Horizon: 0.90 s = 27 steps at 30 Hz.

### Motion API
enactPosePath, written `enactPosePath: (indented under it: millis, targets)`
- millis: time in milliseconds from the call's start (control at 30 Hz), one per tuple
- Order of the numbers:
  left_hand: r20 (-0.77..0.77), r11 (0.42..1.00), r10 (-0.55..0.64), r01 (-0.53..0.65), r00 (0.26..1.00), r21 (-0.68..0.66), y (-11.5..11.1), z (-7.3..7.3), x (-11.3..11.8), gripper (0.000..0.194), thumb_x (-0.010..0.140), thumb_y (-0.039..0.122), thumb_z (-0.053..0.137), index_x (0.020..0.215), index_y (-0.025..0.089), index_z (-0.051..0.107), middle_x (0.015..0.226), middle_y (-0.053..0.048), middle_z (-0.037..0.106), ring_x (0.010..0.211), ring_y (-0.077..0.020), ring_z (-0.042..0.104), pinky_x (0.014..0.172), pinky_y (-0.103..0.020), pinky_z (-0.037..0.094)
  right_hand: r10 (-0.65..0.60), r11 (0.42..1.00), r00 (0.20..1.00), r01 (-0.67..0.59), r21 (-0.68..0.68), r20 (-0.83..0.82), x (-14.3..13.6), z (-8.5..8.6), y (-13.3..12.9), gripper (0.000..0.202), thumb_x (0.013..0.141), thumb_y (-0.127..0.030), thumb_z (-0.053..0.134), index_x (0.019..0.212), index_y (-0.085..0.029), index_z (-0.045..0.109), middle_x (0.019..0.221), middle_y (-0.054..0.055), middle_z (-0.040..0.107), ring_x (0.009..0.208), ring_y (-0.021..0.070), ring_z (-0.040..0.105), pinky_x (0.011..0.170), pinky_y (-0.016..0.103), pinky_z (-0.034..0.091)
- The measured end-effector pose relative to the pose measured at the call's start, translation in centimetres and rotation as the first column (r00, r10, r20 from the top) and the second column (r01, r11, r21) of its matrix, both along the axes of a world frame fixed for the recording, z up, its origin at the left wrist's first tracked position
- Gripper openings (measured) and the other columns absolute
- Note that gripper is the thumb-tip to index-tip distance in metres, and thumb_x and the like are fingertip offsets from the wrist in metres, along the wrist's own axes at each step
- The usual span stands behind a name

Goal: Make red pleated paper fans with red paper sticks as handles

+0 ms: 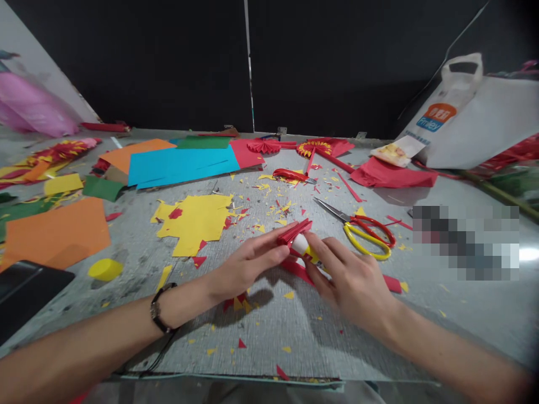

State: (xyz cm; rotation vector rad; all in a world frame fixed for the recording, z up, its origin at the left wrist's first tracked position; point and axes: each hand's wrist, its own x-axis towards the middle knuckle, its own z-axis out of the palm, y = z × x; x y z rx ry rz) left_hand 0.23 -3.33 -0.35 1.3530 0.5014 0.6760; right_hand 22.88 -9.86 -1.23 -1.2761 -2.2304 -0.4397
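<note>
My left hand (pixel 256 255) pinches a pleated piece of red paper (pixel 296 231), its folds pressed together between thumb and fingers. Wrapped in my right hand (pixel 347 275) is a glue stick (pixel 310 253) with a yellow label, its white end touching or very near the folded paper. Beneath my hands a red paper strip (pixel 392 283) lies on the table, partly covered. Just beyond my right hand rest scissors (pixel 366 238) with one yellow and one red handle, blades apart. A cut sheet of yellow paper (pixel 202 221) lies left of my hands.
Paper scraps litter the grey table (pixel 138 336). At the back are a blue sheet (pixel 181 165), a red-handled cutting tool (pixel 290 175) and red paper fans (pixel 263 146). An orange sheet (pixel 59 233) and a black object (pixel 31 297) lie left; a white bag (pixel 475 118) stands right.
</note>
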Motion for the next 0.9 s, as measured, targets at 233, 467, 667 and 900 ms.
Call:
enactPosePath:
  millis: [233, 467, 667, 900]
  targets:
    - [0.263, 0.955, -0.035, 0.11, 0.964, -0.276, 1.0, -0.4, 0.6, 0.036, 0.108, 0.039, 0.058, 0.125, 0.017, 0.08, 0.134, -0.016, 0.076, 0.118, -0.0297, 0.072, 0.1, -0.042, 0.058, 0.063, 0.998, 0.997, -0.062, 0.008, -0.033, 0.0, 0.7, -0.1, 0.036, 0.105, -0.02, 0.052, 0.139, -0.008, 0.057, 0.093, 0.008, 0.075, 0.061, 0.0177, 0.07, 0.045, 0.032, 0.048]
    - [0.248, 0.89, 0.053, 0.067, 0.967, -0.451, 1.8, -0.9, -0.1, 0.031, 0.103, 0.035, 0.065, 0.118, 0.013, 0.081, 0.122, -0.015, 0.081, 0.114, -0.0279, 0.074, 0.099, -0.039, 0.058, 0.086, 0.996, 0.994, -0.087, -0.001, -0.074, 0.1, 0.8, 0.2, 0.032, 0.104, -0.019, 0.052, 0.134, -0.012, 0.061, 0.091, 0.006, 0.075, 0.06, 0.0166, 0.068, 0.044, 0.031, 0.044]
    - [0.256, 0.901, 0.114, 0.009, 0.96, -0.434, 2.0, -0.8, -0.2, 0.03, 0.102, 0.023, 0.06, 0.123, 0.011, 0.078, 0.13, -0.015, 0.078, 0.118, -0.0278, 0.074, 0.098, -0.037, 0.059, 0.082, 0.996, 0.981, -0.084, -0.007, -0.178, 0.3, 1.0, 0.1, 0.033, 0.102, -0.021, 0.058, 0.135, -0.018, 0.06, 0.088, 0.003, 0.075, 0.06, 0.0153, 0.066, 0.046, 0.029, 0.043]
    - [0.202, 0.892, 0.089, 0.012, 0.975, -0.451, 1.8, 0.0, -0.3, 0.033, 0.103, 0.021, 0.058, 0.132, 0.015, 0.075, 0.136, -0.017, 0.075, 0.109, -0.0315, 0.079, 0.096, -0.043, 0.06, -0.172, 0.975, 0.798, 0.054, -0.216, -0.577, 1.5, 0.8, 2.1, 0.025, 0.103, -0.036, 0.061, 0.124, -0.024, 0.058, 0.096, 0.004, 0.075, 0.072, 0.0189, 0.07, 0.064, 0.033, 0.054]
